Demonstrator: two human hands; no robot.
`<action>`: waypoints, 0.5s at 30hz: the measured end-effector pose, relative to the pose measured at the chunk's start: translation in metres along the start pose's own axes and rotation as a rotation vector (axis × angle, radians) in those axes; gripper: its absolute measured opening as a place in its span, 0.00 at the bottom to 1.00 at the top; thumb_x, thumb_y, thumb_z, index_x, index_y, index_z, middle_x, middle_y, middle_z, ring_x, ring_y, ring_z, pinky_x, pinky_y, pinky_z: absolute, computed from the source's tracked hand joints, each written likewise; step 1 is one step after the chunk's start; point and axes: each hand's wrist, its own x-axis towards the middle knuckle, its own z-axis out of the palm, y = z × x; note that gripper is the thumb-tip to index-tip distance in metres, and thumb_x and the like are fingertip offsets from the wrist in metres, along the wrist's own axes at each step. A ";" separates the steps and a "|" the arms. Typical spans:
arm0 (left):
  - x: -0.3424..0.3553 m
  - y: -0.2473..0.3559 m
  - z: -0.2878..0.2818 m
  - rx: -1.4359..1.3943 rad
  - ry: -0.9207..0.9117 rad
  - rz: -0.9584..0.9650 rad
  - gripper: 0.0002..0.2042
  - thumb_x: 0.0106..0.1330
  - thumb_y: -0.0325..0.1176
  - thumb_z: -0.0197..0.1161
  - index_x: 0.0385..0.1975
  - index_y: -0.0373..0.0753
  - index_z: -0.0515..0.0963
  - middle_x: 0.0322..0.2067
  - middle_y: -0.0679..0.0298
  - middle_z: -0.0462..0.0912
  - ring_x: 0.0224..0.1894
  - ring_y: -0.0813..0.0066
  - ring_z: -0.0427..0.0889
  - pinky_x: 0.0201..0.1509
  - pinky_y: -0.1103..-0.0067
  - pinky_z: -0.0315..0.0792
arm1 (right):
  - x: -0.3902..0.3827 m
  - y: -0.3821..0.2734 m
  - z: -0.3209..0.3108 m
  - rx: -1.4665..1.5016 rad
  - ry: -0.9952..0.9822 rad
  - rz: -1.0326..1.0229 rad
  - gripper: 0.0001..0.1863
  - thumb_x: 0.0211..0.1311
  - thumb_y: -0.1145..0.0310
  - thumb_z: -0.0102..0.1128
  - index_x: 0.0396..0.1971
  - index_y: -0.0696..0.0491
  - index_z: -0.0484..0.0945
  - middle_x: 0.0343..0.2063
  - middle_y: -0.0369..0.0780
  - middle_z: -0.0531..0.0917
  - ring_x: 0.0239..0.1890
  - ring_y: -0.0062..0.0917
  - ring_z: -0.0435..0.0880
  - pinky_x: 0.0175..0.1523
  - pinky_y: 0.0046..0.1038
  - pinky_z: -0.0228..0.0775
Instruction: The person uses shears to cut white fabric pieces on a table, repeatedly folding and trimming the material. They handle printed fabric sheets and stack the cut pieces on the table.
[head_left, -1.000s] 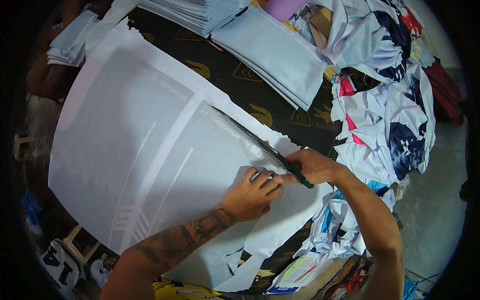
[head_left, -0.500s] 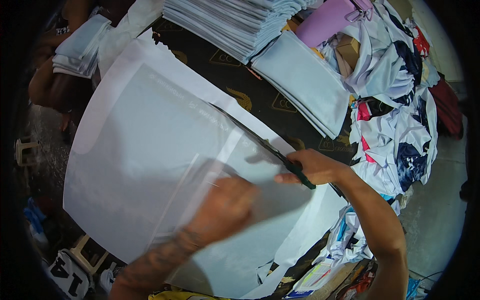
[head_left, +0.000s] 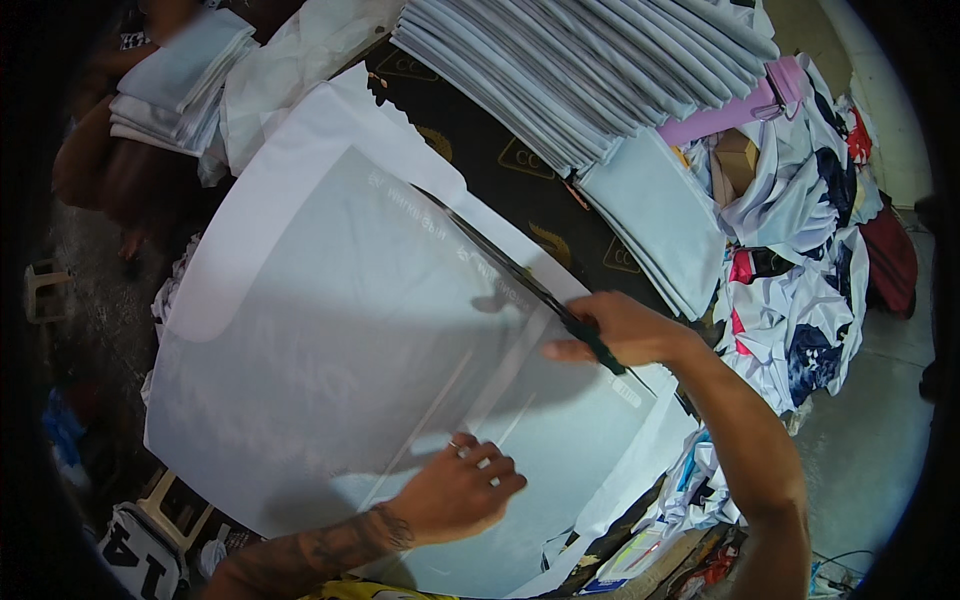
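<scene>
A large white sheet [head_left: 240, 215] with a pale grey printed panel [head_left: 300, 340] spreads over the table, its edges ragged in places. My right hand [head_left: 625, 330] grips long dark scissors [head_left: 530, 285] by their handle, blades lying along the panel's far edge and pointing to the upper left. Whether the blades are parted is hard to see. Over the near part of the panel is my left hand [head_left: 465, 490], a ring on one finger. Its fingers are bent and spaced apart, with nothing visible in them; contact with the sheet is unclear.
A tall stack of folded grey cloth [head_left: 570, 75] and a lower folded pile [head_left: 655, 220] sit on the dark patterned table cover [head_left: 470, 125]. A purple bottle [head_left: 710, 115] and heaped white-and-navy scraps [head_left: 800, 290] lie at right. Another person [head_left: 100, 160] is at far left, beside folded cloth [head_left: 185, 75].
My left hand has moved toward me and its fingers have loosened. The sheet and cloth stacks appear shifted in view. My right hand still grips the scissors along the panel's edge.
</scene>
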 end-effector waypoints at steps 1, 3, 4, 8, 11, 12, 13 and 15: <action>-0.004 0.006 0.006 -0.042 -0.063 0.012 0.11 0.63 0.33 0.70 0.45 0.44 0.84 0.42 0.69 0.83 0.51 0.69 0.81 0.57 0.62 0.73 | 0.003 -0.007 -0.002 0.009 -0.004 -0.001 0.39 0.49 0.28 0.79 0.17 0.53 0.77 0.16 0.36 0.75 0.24 0.24 0.77 0.34 0.32 0.68; -0.009 0.014 0.014 -0.119 -0.102 0.053 0.11 0.65 0.33 0.69 0.47 0.44 0.83 0.42 0.69 0.83 0.50 0.70 0.80 0.57 0.64 0.73 | 0.011 -0.022 -0.008 -0.032 -0.004 0.006 0.39 0.49 0.27 0.78 0.18 0.53 0.78 0.17 0.36 0.76 0.24 0.25 0.78 0.34 0.32 0.68; -0.011 0.018 0.016 -0.182 -0.081 0.079 0.11 0.66 0.33 0.68 0.47 0.43 0.83 0.41 0.69 0.83 0.50 0.71 0.80 0.57 0.65 0.73 | 0.014 -0.029 -0.010 -0.016 -0.021 -0.020 0.39 0.49 0.27 0.78 0.18 0.53 0.78 0.16 0.36 0.76 0.24 0.25 0.77 0.34 0.32 0.68; -0.015 0.026 0.021 -0.181 -0.278 0.067 0.09 0.70 0.33 0.65 0.47 0.43 0.83 0.40 0.70 0.83 0.47 0.74 0.80 0.58 0.66 0.70 | 0.029 -0.052 -0.018 0.058 -0.011 -0.005 0.40 0.49 0.26 0.78 0.17 0.53 0.78 0.15 0.36 0.75 0.23 0.24 0.76 0.33 0.31 0.68; -0.020 0.029 0.030 -0.246 -0.199 0.113 0.09 0.70 0.33 0.64 0.47 0.40 0.81 0.36 0.67 0.79 0.45 0.72 0.79 0.59 0.67 0.72 | 0.044 -0.065 -0.024 -0.013 -0.016 -0.012 0.40 0.49 0.24 0.77 0.17 0.53 0.78 0.15 0.36 0.75 0.23 0.24 0.76 0.34 0.31 0.68; -0.023 0.033 0.034 -0.270 -0.211 0.106 0.09 0.71 0.33 0.64 0.48 0.40 0.80 0.36 0.66 0.79 0.46 0.72 0.79 0.60 0.67 0.72 | 0.048 -0.070 -0.026 -0.006 -0.006 -0.006 0.41 0.49 0.25 0.77 0.16 0.53 0.77 0.15 0.36 0.75 0.23 0.24 0.76 0.34 0.31 0.67; -0.025 0.036 0.040 -0.267 -0.334 0.109 0.12 0.72 0.33 0.63 0.51 0.39 0.80 0.41 0.63 0.81 0.51 0.69 0.79 0.63 0.64 0.70 | 0.052 -0.075 -0.026 0.013 0.002 0.016 0.41 0.48 0.25 0.78 0.15 0.52 0.76 0.15 0.35 0.74 0.23 0.24 0.75 0.33 0.31 0.67; -0.030 0.048 0.055 -0.346 -0.292 0.117 0.13 0.69 0.34 0.64 0.50 0.41 0.83 0.42 0.60 0.83 0.52 0.63 0.80 0.62 0.59 0.70 | 0.061 -0.087 -0.028 0.001 0.032 -0.018 0.41 0.46 0.25 0.80 0.15 0.53 0.77 0.15 0.35 0.74 0.23 0.25 0.75 0.33 0.30 0.67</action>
